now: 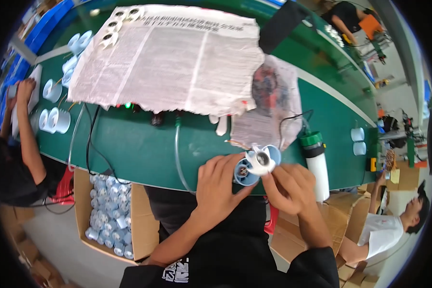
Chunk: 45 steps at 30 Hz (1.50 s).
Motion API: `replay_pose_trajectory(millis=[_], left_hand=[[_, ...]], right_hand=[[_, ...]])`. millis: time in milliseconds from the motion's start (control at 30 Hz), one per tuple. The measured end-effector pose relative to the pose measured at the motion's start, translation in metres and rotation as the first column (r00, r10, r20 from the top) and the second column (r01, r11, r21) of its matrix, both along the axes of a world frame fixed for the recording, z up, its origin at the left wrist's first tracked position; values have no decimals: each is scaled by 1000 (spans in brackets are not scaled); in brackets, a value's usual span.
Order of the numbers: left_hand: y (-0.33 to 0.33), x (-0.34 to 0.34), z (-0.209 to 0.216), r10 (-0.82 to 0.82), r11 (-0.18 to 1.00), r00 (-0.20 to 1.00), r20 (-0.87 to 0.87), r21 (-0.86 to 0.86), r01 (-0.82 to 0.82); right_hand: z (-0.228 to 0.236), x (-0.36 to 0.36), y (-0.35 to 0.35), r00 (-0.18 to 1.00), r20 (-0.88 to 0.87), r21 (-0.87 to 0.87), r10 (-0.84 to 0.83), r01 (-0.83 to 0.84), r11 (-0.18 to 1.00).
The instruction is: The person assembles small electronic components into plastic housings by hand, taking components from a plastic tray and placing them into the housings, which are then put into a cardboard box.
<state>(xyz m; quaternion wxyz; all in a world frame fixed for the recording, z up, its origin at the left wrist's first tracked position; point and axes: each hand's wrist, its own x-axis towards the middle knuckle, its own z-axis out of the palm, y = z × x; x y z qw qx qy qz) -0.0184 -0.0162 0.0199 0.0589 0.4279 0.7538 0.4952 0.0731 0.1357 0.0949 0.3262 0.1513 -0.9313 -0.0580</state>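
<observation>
Head view: both hands near the bench edge, close but apart, workpieces between them. Left hand [218, 185] closed round a pale blue twin-cup housing [247, 179], smooth, plastic-looking; coppery detail inside the nearer cup. Right hand [293, 187] pinches a white bladed rotor [260, 163], curved vanes about a round dark-centred hub, tilted over the housing. Green bench [134, 158], smooth, slightly glossy. Newspaper sheet [168, 67] matte, crinkled, ragged along its near edge; more white rotors [111, 31] lined up at its far left corner. Clear flexible tube [177, 153] nearer. Containers: white cylindrical bottle [318, 175], green cap, right of the hands, contents hidden; open cardboard box [145, 223] below the bench, heaped with pale blue and white rounded parts [109, 211].
</observation>
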Motion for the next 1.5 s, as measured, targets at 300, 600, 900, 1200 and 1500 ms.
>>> replay_pose_trajectory(millis=[300,600,900,1200,1500], left_hand=[[-5,1,-8,32,999,999,-31,-39,-33],[-4,3,-9,55,998,994,-90,-13,-57],[-6,3,-14,26,1000,993,-114,5,-26],[-7,2,-13,-7,1000,989,-151,-3,6],[-9,3,-9,-5,999,991,-134,-33,0]], right_hand=[[-24,35,-5,999,44,-11,19,-19,1000],[-33,48,-46,977,166,-985,-134,170,23],[-26,19,-58,895,447,-786,-4,390,-480],[-18,17,-53,868,479,-821,-132,496,281],[-12,27,-51,938,235,-732,-255,344,588]])
